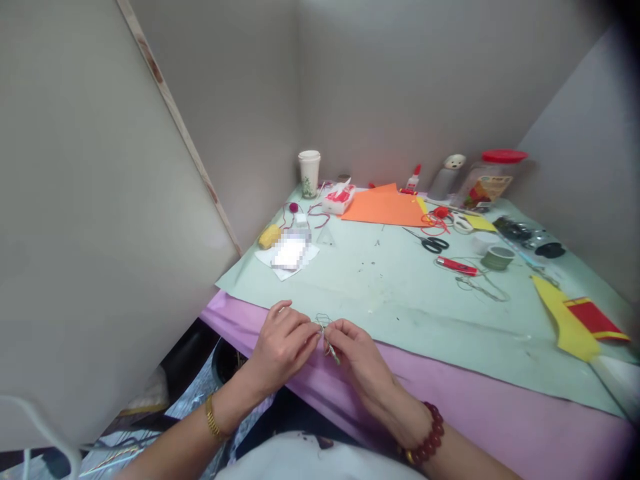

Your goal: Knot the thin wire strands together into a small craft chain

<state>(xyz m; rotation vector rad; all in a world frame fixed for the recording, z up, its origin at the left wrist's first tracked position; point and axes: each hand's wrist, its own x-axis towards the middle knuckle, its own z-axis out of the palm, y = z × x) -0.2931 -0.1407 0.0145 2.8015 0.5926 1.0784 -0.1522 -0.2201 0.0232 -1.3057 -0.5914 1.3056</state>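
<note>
My left hand (287,343) and my right hand (357,357) meet at the front edge of the table, fingertips almost touching. Between them is a small piece of thin green cord (333,353), with fine loops standing up above the fingertips. The left thumb and index finger pinch its left side, the little finger raised. My right thumb and index finger pinch it from the right, and a short knotted end hangs below. A gold band is on my left wrist and red beads are on my right wrist.
Black scissors (433,244), a red lighter-like tool (457,267) and a green thread spool (497,258) lie at right. Farther back are orange sheets (385,207), a tissue pack (339,199), a white cup (309,175) and a red-lidded jar (487,180). A blurred-out device (291,251) lies left.
</note>
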